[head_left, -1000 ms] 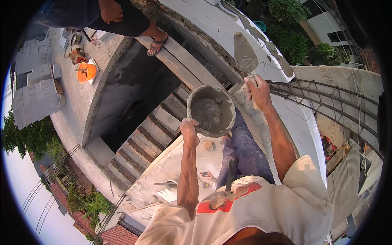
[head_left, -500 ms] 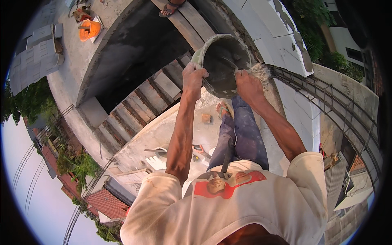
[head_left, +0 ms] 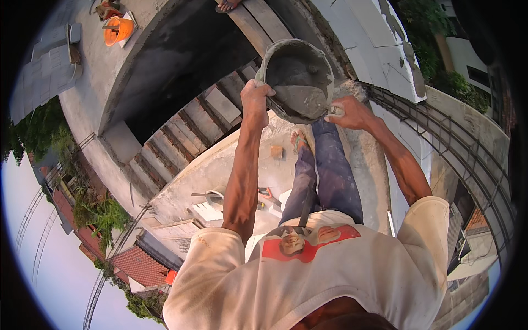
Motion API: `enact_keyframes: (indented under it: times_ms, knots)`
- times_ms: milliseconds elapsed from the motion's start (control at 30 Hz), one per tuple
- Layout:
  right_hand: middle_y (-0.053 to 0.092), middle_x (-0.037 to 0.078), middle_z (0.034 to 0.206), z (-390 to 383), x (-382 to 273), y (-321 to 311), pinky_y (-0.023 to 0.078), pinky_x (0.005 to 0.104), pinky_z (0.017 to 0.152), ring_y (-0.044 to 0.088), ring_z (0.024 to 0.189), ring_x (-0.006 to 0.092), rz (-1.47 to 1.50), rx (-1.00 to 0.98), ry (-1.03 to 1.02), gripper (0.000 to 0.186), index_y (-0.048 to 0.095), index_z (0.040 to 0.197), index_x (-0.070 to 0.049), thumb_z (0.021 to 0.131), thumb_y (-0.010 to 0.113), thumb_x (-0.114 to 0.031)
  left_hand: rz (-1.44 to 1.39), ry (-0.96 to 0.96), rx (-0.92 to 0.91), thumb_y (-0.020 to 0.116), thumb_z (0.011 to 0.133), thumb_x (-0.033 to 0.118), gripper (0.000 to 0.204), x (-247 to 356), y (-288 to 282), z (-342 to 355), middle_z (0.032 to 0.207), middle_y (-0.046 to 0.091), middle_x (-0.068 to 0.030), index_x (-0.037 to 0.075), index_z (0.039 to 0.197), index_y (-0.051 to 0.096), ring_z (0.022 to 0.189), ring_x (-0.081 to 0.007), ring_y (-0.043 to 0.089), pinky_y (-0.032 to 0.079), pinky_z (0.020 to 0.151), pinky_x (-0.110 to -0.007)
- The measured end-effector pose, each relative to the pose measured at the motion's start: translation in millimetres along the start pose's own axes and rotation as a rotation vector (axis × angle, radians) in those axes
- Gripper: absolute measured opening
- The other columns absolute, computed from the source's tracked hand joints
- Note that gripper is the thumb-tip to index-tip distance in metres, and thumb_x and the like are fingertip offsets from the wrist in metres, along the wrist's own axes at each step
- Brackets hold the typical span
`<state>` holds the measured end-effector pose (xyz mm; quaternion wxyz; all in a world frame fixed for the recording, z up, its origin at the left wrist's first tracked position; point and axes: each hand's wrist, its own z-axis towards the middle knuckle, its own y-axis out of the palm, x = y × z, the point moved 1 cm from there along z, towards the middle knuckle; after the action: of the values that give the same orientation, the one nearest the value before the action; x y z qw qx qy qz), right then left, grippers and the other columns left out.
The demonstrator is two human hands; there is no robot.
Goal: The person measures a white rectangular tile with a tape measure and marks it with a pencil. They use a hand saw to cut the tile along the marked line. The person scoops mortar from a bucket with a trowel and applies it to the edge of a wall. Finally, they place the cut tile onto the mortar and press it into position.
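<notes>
A mortar-smeared bucket (head_left: 266,65) is tipped toward me ahead of my body, with wet grey mortar (head_left: 297,66) inside. My left hand (head_left: 256,104) is closed on its left rim, thumb over the edge. My right hand (head_left: 352,114) grips the handle of a trowel (head_left: 302,100) at the bucket's near right rim. The trowel's broad blade, coated in mortar, lies inside the bucket mouth. Most of the handle is hidden by my right fingers.
Beyond the bucket, wooden planks (head_left: 250,27) span a dark opening, with another person's foot (head_left: 228,5) on them. White blocks (head_left: 363,38) and a rebar cage (head_left: 451,126) flank the right. An orange bucket (head_left: 118,31) stands far left; pliers (head_left: 265,192) and a brick piece (head_left: 276,152) lie near my legs.
My right hand has moved right and slightly down, turning the trowel so its flat blade shows in the bucket. The bucket has shifted a little left and up in view.
</notes>
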<state>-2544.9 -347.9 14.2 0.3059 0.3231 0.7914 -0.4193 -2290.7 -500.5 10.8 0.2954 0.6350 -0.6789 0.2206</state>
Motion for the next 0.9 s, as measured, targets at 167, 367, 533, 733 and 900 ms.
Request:
enact_keyframes:
  times_ms: [167,367,533,733,900]
  knots:
    - [0.065,0.016,0.079,-5.9,1.0,-7.5,0.050,0.0404,0.074,0.063,0.077,0.0230,0.303,0.224,0.034,0.043,0.068,0.094,0.003,0.089,0.075,-0.039,-0.162,-0.023,0.087,0.059,0.076,-0.005,0.016,-24.6,-28.3,-2.6,0.077,0.054,-0.0002,0.008,0.085,0.053,0.064,-0.0122,0.048,0.039,0.058,-0.029]
    - [0.059,0.006,0.074,34.0,-14.0,-63.8,0.043,0.0311,0.053,0.054,0.059,0.0102,0.875,0.640,0.193,0.029,0.066,0.108,0.003,0.095,0.064,-0.023,-0.130,-0.024,0.232,0.058,0.076,-0.003,0.016,-41.5,-47.7,-31.0,0.084,0.054,-0.0025,0.007,0.086,0.051,0.070,-0.0153,0.050,0.041,0.061,-0.030]
    - [0.056,0.003,0.073,134.9,4.3,-126.8,0.046,0.0306,0.047,0.056,0.059,0.0116,1.242,1.076,0.050,0.030,0.058,0.116,0.001,0.092,0.060,-0.017,-0.032,-0.140,0.249,0.055,0.076,-0.004,0.016,-61.2,-87.5,-51.0,0.087,0.053,-0.0034,0.007,0.085,0.049,0.077,-0.0190,0.052,0.047,0.074,-0.035]
    - [0.053,0.005,0.078,242.0,-1.4,-182.8,0.054,0.0327,0.044,0.055,0.058,0.0142,1.346,1.253,0.089,0.022,0.049,0.104,-0.004,0.092,0.060,-0.018,0.161,-0.186,0.325,0.057,0.075,-0.005,0.015,-98.8,-127.5,-80.6,0.089,0.056,-0.0070,0.005,0.084,0.051,0.081,-0.0198,0.057,0.048,0.070,-0.036]
    - [0.056,0.009,0.081,282.4,-2.0,-205.9,0.054,0.0335,0.042,0.059,0.055,0.0179,1.426,1.369,0.144,0.026,0.046,0.108,-0.002,0.093,0.063,-0.013,0.367,-0.080,0.208,0.060,0.073,-0.003,0.014,-178.3,-201.8,-65.1,0.088,0.060,-0.0100,0.001,0.086,0.056,0.077,-0.0217,0.060,0.049,0.066,-0.036]
